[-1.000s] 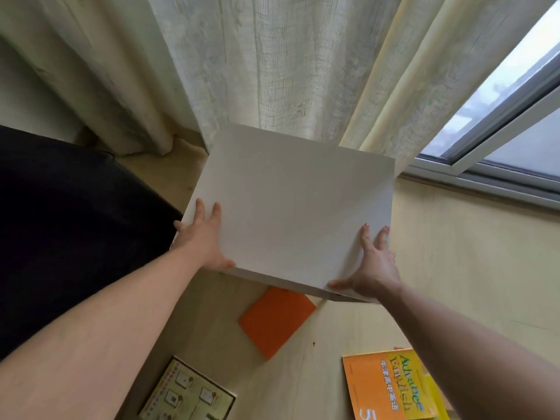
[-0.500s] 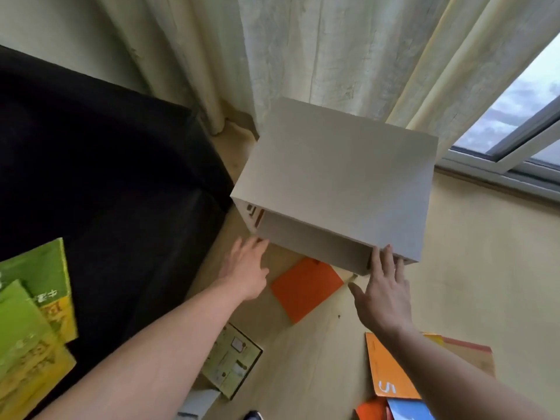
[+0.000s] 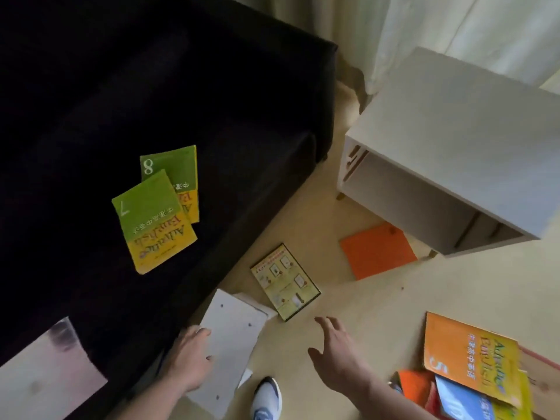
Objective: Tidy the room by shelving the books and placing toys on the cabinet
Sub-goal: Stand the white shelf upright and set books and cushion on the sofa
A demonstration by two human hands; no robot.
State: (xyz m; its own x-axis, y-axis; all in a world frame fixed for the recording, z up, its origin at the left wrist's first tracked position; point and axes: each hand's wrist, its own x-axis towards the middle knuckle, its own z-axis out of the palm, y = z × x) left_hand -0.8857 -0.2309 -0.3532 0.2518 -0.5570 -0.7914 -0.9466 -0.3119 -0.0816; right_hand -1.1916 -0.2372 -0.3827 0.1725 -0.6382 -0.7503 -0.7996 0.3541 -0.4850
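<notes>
A white cabinet (image 3: 454, 131) stands on the floor at the right, its open side facing me. My left hand (image 3: 188, 359) rests on the near edge of a white panel (image 3: 233, 338) that leans by the black sofa (image 3: 151, 86); whether the fingers curl round it I cannot make out. My right hand (image 3: 336, 356) hovers open above the floor, holding nothing. Two green-and-yellow books (image 3: 160, 207) lie on the sofa. An orange book (image 3: 377, 251), a yellow-green booklet (image 3: 285, 281) and an orange-yellow book (image 3: 466, 353) lie on the floor.
More books are heaped at the lower right (image 3: 454, 398). My white shoe (image 3: 266, 398) shows at the bottom. Curtains (image 3: 454, 25) hang behind the cabinet. A pale sheet (image 3: 45, 371) lies at the lower left on the sofa.
Both hands have left the cabinet and dropped low. My view swung down and left; the left hand now touches the white panel, the right hand is over the floor.
</notes>
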